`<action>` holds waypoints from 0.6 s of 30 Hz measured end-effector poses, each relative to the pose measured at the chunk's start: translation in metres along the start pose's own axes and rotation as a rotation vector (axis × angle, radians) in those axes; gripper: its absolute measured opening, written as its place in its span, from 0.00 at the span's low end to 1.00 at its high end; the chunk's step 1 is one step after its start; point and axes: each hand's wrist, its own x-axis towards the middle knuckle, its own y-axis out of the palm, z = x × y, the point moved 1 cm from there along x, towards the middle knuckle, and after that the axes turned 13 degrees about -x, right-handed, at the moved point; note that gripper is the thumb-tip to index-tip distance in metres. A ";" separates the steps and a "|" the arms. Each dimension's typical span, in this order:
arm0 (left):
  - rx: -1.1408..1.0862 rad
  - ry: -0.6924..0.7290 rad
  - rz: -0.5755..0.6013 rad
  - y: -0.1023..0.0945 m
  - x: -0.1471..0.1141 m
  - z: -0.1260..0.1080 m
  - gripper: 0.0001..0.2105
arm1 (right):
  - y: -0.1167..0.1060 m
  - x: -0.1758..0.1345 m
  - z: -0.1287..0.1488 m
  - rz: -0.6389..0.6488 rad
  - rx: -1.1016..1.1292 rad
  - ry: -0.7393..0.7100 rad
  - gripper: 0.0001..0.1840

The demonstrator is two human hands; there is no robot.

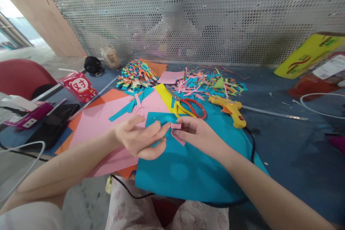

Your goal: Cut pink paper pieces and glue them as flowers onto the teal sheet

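Observation:
Between thumb and fingers, my right hand (198, 133) pinches a small folded pink paper strip (176, 126), its tail hanging down at an angle. My left hand (145, 134) is turned partly palm up with its fingers apart, one fingertip meeting the strip's left end. Both hands are over a large blue sheet (178, 176), which overlaps a pink sheet (105, 122) on the left. Just beyond my right hand lie scissors (192, 107) with red and yellow handles. A yellow glue gun (229, 109) rests on the blue sheet's far right.
Behind the sheets sit a cluster of folded paper pieces (137, 73) and a heap of paper scraps (205, 82). A red packet (78, 86), a black phone (51, 122) and a power strip (28, 115) are at left. A yellow roll (304, 55) stands right; a perforated metal panel (229, 14) closes the back.

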 end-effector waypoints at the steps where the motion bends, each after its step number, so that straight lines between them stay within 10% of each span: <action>1: -0.077 -0.084 0.035 0.000 -0.001 0.001 0.13 | 0.000 0.000 0.000 -0.002 -0.006 0.005 0.18; 10: -0.246 -0.193 0.319 0.003 -0.003 0.003 0.13 | 0.001 0.000 -0.001 -0.023 -0.020 0.041 0.19; 18: -0.256 -0.067 0.181 -0.002 0.002 0.002 0.16 | 0.002 0.000 -0.003 -0.011 0.016 0.062 0.19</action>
